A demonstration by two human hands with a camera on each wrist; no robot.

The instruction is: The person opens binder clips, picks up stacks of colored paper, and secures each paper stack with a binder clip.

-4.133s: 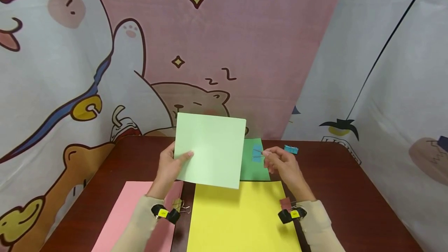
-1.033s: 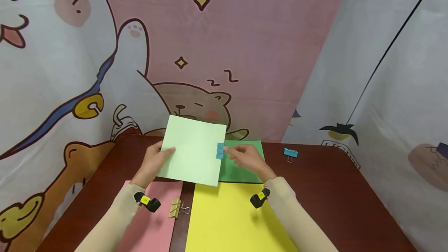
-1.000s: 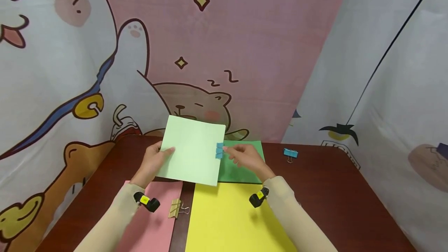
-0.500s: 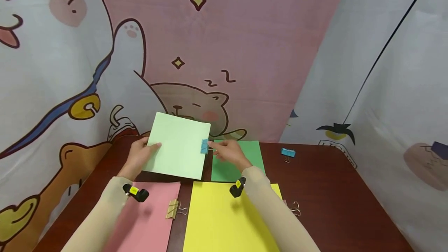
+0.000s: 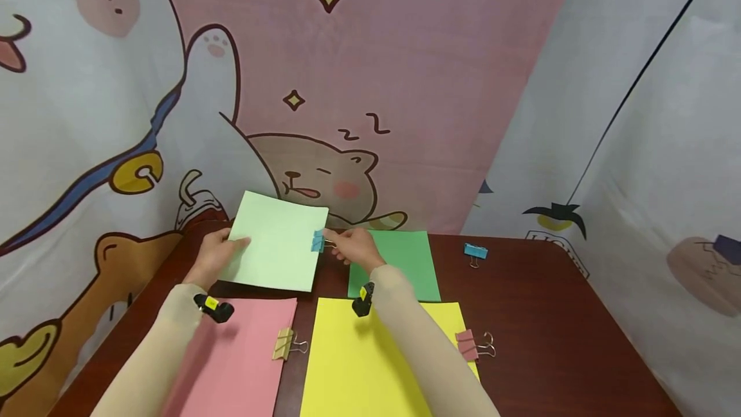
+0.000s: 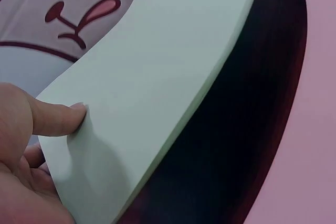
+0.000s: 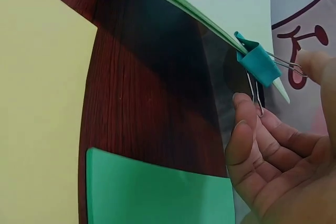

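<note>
My left hand [image 5: 215, 253] grips the left edge of a pale green stack of paper [image 5: 274, 240], thumb on its top face and fingers beneath. The stack is raised and tilted above the back left of the table. On its right edge sits a blue binder clip [image 5: 318, 240]. My right hand [image 5: 356, 247] holds the clip by its wire handles, and the right wrist view shows the thumb [image 7: 313, 65] at one handle and fingertips at the other. In that view the clip's body [image 7: 259, 64] straddles the layered sheets.
A darker green stack [image 5: 402, 262] lies right of the hands. Nearer are pink paper [image 5: 237, 352] with a yellow binder clip [image 5: 283, 343] and yellow paper [image 5: 353, 352] with a pink clip [image 5: 466, 345]. Another blue clip [image 5: 475, 251] stands at the back right. A printed curtain [image 5: 434, 82] hangs behind.
Both hands have moved left with the pale green stack and the blue clip. Earliest, that clip was held apart from the stack; by one second ago it was at the right edge.
</note>
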